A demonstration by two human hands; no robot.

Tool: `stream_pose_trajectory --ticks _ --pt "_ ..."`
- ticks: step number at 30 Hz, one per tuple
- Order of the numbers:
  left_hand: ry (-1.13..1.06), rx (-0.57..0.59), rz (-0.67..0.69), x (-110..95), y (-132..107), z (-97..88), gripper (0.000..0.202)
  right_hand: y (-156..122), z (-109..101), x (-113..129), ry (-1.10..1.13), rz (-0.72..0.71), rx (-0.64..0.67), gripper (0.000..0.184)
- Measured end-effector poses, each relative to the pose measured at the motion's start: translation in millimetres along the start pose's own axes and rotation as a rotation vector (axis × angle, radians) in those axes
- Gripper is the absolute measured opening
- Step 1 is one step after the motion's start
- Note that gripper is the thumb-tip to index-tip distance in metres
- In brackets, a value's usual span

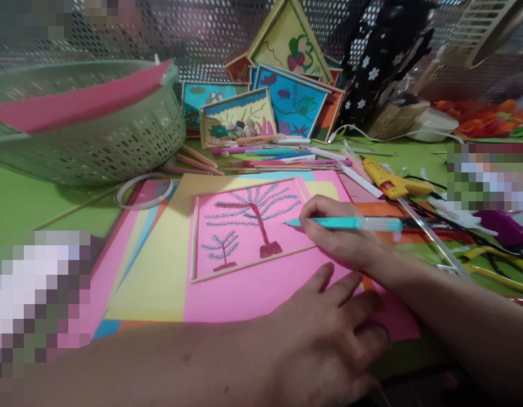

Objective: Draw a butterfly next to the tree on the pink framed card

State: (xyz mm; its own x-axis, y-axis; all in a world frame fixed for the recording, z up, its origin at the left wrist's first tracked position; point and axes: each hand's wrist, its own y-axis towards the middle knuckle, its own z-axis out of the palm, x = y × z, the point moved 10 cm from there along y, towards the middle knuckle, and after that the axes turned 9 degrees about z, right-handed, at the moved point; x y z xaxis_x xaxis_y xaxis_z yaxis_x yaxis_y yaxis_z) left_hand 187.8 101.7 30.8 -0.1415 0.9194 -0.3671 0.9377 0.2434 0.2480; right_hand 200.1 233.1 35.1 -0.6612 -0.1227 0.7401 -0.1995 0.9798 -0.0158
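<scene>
My right hand grips a turquoise felt-tip pen, its tip over the right part of a pink drawing. The drawing shows two palm-like trees with brown trunks and blue-green fronds, framed by thin wooden sticks. A larger pink sheet lies under it, on top of yellow paper and other coloured sheets. My left hand rests on the pink sheet below the frame, fingers spread, holding nothing. The right hand covers the frame's right side.
A green basket with pink card stands at left, a tape ring beside it. Behind are scattered pens and framed pictures. A yellow glue gun with a glue stick, cables and yellow-handled scissors lie at right.
</scene>
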Motion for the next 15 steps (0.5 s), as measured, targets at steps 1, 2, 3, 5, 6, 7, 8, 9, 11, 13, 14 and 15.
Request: stream_pose_trajectory --ticks 1,2,3,5,6,7,8,9,11,13,14,15 --pt "-0.005 0.000 0.002 -0.1 0.2 -0.2 0.031 0.1 -0.2 -0.2 -0.002 -0.001 -0.005 0.010" --pt "-0.008 0.006 0.001 -0.2 0.4 0.1 0.031 0.2 0.0 -0.2 -0.001 -0.003 -0.005 0.010" --pt "-0.010 0.015 -0.001 -0.2 0.5 0.6 0.031 0.2 0.2 0.0 0.002 -0.008 -0.003 0.010" --pt "-0.008 0.027 -0.002 -0.8 0.7 0.9 0.030 0.0 0.9 0.7 0.009 -0.018 0.007 0.010" --pt "-0.006 0.028 0.000 -1.3 0.7 0.8 0.030 -0.1 1.1 1.0 0.012 -0.021 0.011 0.010" --pt "-0.004 0.025 0.002 -1.8 0.6 0.4 0.030 -0.2 0.8 1.5 0.014 -0.024 0.012 0.010" --pt "-0.002 0.020 0.002 -2.0 0.4 -0.1 0.031 -0.4 0.4 2.0 0.015 -0.027 0.012 0.010" --pt "-0.004 0.018 0.003 -2.2 0.2 -0.1 0.031 -0.6 0.0 2.5 0.014 -0.030 0.011 0.010" --pt "-0.005 0.020 0.000 -1.7 -0.2 0.6 0.032 -0.8 -0.5 3.1 0.009 -0.034 0.010 0.010" --pt "-0.003 0.022 -0.001 -1.0 -0.3 1.0 0.032 -1.0 -1.1 3.2 0.004 -0.034 0.005 0.010" --pt "-0.001 0.024 -0.002 -0.7 -0.3 1.2 0.032 -1.1 -1.1 3.0 0.001 -0.034 0.004 0.010" --pt "0.002 0.021 -0.001 -0.4 -0.2 1.0 0.032 -1.3 -1.3 3.0 0.000 -0.035 0.002 0.010"
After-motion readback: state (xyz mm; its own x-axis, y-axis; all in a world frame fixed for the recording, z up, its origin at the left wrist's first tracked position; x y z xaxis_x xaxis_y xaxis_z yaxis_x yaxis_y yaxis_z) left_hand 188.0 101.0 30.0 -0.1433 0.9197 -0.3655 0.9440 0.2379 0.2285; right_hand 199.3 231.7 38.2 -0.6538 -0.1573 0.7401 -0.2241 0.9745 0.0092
